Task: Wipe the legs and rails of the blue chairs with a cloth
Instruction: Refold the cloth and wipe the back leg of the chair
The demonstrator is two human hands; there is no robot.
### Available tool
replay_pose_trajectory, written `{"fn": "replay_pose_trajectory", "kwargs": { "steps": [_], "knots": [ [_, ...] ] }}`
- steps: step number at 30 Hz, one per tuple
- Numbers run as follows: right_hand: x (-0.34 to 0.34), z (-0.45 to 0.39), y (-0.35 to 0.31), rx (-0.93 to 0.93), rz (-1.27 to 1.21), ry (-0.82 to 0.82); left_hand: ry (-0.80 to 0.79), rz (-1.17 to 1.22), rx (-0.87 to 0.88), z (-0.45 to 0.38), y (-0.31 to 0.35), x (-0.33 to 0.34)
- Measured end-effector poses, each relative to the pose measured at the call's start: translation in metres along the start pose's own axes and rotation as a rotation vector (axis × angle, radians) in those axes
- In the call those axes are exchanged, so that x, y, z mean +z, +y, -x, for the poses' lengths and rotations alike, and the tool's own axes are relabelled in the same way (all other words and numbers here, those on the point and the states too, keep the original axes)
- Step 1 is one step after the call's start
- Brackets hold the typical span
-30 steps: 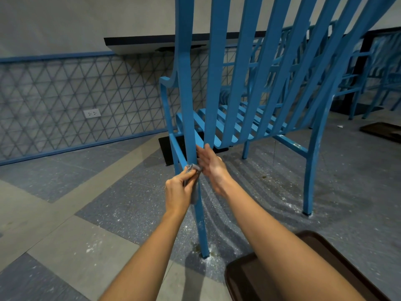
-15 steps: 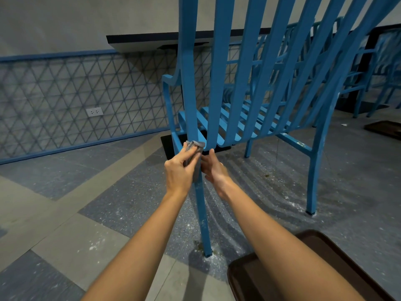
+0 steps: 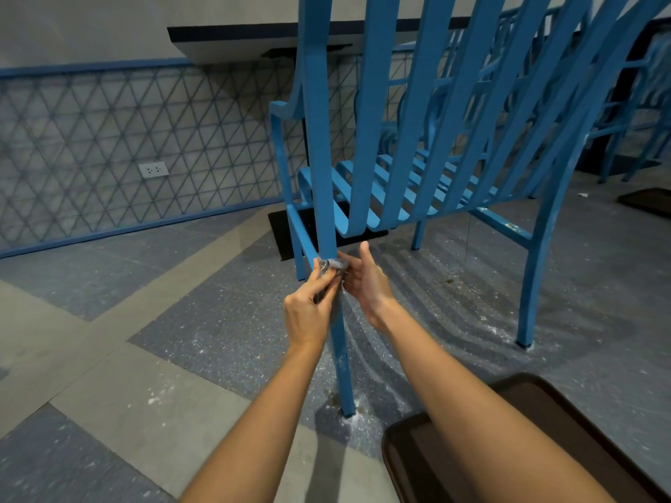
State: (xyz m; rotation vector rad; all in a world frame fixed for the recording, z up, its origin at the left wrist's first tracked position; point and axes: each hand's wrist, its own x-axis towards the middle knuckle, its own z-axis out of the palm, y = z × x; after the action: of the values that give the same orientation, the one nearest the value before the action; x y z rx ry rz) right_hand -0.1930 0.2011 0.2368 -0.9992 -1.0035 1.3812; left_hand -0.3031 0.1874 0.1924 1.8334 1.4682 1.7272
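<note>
Chair (image 3: 417, 147) top past upper edge; cloth (image 3: 332, 266) mostly behind left hand (image 3: 308, 314)

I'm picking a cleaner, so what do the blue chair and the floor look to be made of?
Blue chair: likely painted metal; thin bent slats, matte blue coat chipped to white on a rail. Floor: seemingly speckled terrazzo or stone tile, matte and dusty.

- We take this for a café or canteen dining room, not a home.
- We see several matching blue slatted metal chairs (image 3: 435, 147) ranged along a dark-edged grey tabletop (image 3: 232, 41).
- We see a brown plastic serving tray (image 3: 526, 448) nearby.
- We see speckled grey-blue floor tiles (image 3: 218, 321), a grey triangle-patterned wall (image 3: 109, 139) and a white wall socket (image 3: 153, 169).
</note>
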Motion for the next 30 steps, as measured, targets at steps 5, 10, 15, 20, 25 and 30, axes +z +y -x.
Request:
{"fn": "replay_pose_trajectory", "kwargs": {
  "steps": [5, 10, 15, 20, 25, 30],
  "knots": [
    [0.001, 0.003, 0.0, 0.006, -0.001, -0.008, -0.064, -0.032, -0.076, 0.014, -0.006, 0.003],
    [0.001, 0.006, -0.006, 0.041, 0.043, -0.027, 0.133, 0.14, -0.089, 0.014, 0.006, 0.002],
    [0.001, 0.006, -0.007, 0.052, 0.032, -0.028, 0.316, 0.312, -0.208, 0.012, 0.02, 0.009],
    [-0.001, 0.001, -0.003, 0.061, -0.033, -0.026, 0.343, 0.217, -0.13, -0.001, 0.024, 0.021],
    [-0.002, -0.002, 0.002, 0.063, -0.086, -0.025, 0.339, 0.177, -0.191, 0.004, 0.007, 0.032],
    [-0.003, -0.004, 0.012, 0.024, -0.119, -0.011, 0.314, 0.176, -0.245, 0.022, -0.01, 0.038]
  ]
}}
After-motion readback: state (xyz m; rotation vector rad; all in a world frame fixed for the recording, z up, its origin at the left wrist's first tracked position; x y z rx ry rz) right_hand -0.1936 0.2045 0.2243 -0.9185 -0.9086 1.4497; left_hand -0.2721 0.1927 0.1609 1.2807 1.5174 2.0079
